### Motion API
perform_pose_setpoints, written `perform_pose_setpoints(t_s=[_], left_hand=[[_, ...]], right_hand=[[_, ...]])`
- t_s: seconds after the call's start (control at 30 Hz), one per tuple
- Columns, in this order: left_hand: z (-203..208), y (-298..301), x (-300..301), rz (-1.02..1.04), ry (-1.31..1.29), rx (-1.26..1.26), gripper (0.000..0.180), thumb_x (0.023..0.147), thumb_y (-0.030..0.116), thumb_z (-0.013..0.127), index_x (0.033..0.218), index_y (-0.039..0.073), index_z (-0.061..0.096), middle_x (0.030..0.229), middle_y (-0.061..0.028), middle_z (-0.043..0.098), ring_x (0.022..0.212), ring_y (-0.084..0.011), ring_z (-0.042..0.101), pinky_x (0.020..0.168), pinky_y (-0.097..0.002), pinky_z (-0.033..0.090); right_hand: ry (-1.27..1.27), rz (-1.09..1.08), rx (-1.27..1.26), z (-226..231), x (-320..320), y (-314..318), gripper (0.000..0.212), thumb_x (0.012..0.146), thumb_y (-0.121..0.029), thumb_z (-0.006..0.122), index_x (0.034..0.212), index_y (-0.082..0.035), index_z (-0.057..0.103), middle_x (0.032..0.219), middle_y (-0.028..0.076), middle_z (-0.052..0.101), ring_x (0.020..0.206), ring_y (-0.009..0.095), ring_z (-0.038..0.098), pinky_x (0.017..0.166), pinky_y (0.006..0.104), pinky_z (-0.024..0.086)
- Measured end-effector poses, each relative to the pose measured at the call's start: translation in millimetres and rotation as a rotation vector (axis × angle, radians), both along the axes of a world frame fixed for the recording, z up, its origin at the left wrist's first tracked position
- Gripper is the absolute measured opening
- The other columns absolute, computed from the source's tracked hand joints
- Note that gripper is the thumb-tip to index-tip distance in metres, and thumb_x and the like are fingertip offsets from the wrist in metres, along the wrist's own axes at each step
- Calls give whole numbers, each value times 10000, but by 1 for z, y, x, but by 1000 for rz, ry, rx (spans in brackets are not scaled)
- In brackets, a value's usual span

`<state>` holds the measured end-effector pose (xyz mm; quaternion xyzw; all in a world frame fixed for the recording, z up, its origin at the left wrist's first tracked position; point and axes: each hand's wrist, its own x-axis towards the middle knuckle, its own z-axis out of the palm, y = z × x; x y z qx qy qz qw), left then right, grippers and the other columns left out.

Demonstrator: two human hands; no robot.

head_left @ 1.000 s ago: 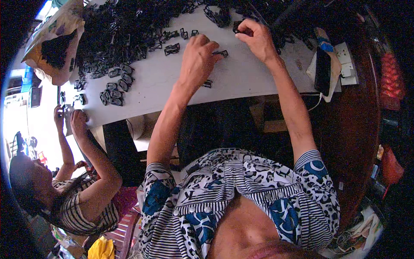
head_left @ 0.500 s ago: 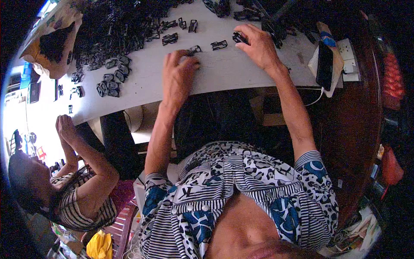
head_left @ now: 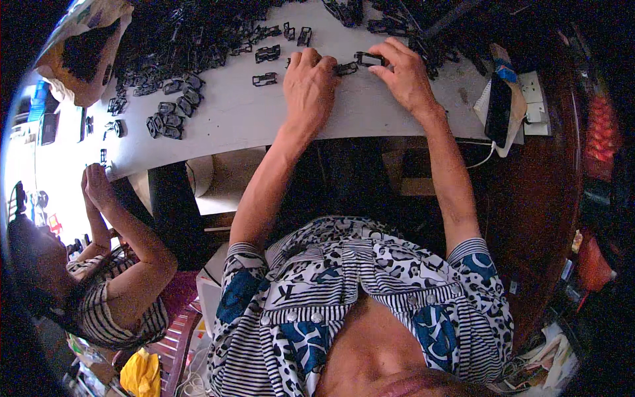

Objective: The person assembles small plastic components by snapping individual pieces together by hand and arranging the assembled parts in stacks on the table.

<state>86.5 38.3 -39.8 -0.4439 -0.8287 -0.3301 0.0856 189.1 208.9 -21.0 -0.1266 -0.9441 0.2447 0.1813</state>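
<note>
My right hand (head_left: 407,78) pinches a small black plastic frame (head_left: 369,59) between thumb and fingers, just above the white table. To its left my left hand (head_left: 308,89) has its fingers curled down, their tips at one end of another black plastic frame (head_left: 346,69) on the table. Those fingertips are partly hidden by the hand itself. Left of my left hand lies a loose black frame (head_left: 264,79). A similar black frame (head_left: 268,54) rests just beyond it.
A large heap of black parts (head_left: 178,40) covers the table's far left, with a small cluster of parts (head_left: 169,122) in front. A phone (head_left: 497,106) leans on a stand at the right. At the left a person (head_left: 126,291) sits working by the table (head_left: 225,126).
My left hand has moved right to the middle frame, and a frame now lies to its left. My right hand still holds its frame, now turned so its opening shows. The view has shifted slightly.
</note>
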Motion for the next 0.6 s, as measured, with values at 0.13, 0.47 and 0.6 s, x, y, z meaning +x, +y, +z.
perform_pose_setpoints(t_s=[0.13, 0.47, 0.6], left_hand=[[-2, -2, -3, -44, -81, 2, 301, 650, 70, 749, 946, 76, 694, 928, -96, 578, 912, -302, 520, 790, -388, 450], [-2, -7, -5, -118, -133, 55, 320, 621, 63, 763, 936, 74, 705, 916, -89, 591, 907, -301, 521, 789, -387, 452], [0, -7, -2, -120, -154, 87, 293, 641, 55, 758, 929, 77, 709, 926, -92, 594, 916, -298, 518, 799, -379, 449]], right_hand=[[52, 204, -40, 3, -5, -6, 297, 714, -70, 719, 997, -41, 632, 934, 103, 585, 865, 282, 597, 748, 354, 492], [46, 394, 47, 7, -5, -6, 267, 677, -80, 734, 915, -34, 624, 937, 122, 583, 895, 329, 607, 775, 390, 512], [7, 388, 160, 5, -7, -4, 261, 674, -89, 737, 906, -39, 628, 946, 122, 586, 904, 328, 609, 778, 389, 514]])
